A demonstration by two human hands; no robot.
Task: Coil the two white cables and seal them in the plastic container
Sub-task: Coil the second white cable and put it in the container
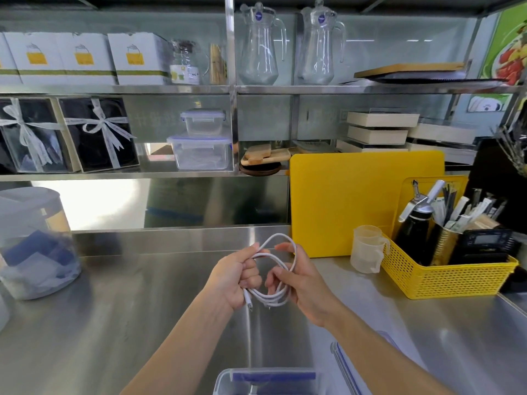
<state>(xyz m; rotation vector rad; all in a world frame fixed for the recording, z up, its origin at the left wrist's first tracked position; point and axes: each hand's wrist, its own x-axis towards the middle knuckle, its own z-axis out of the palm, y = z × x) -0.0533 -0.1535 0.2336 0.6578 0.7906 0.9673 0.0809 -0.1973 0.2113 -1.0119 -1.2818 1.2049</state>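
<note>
A white cable is wound into a loose coil that both hands hold above the steel counter. My left hand grips the coil's left side in a closed fist, with a plug end sticking out below it. My right hand pinches the coil's right side with its fingers through the loops. One strand hangs straight down from the coil toward the open plastic container at the bottom edge. The container's lid lies on the counter beside it, partly hidden by my right forearm. I see no separate second cable.
A yellow basket of tools and a clear measuring cup stand at the right, before a yellow cutting board. A large lidded tub sits at the left. Shelves behind hold boxes, jugs and lidded containers.
</note>
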